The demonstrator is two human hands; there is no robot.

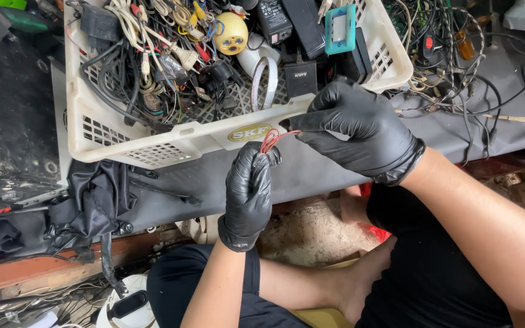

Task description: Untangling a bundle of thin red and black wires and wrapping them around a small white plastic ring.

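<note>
Left hand (248, 193) and right hand (360, 130) pinch red wire (270, 141) beside basket rim (202, 136).

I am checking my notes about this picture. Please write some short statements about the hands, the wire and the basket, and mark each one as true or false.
1. Both hands wear black gloves. True: the left hand and the right hand are both gloved.
2. The hands hold a thick blue cable. False: they hold a thin red wire between the fingertips.
3. The white plastic basket is empty. False: it is full of tangled cables, black adapters and a yellow round part.
4. The wire is held in front of the basket's near wall. True.
5. A teal-framed device leans at the basket's right side. True.
6. The right hand rests on the floor. False: it is raised, pinching the wire.
</note>
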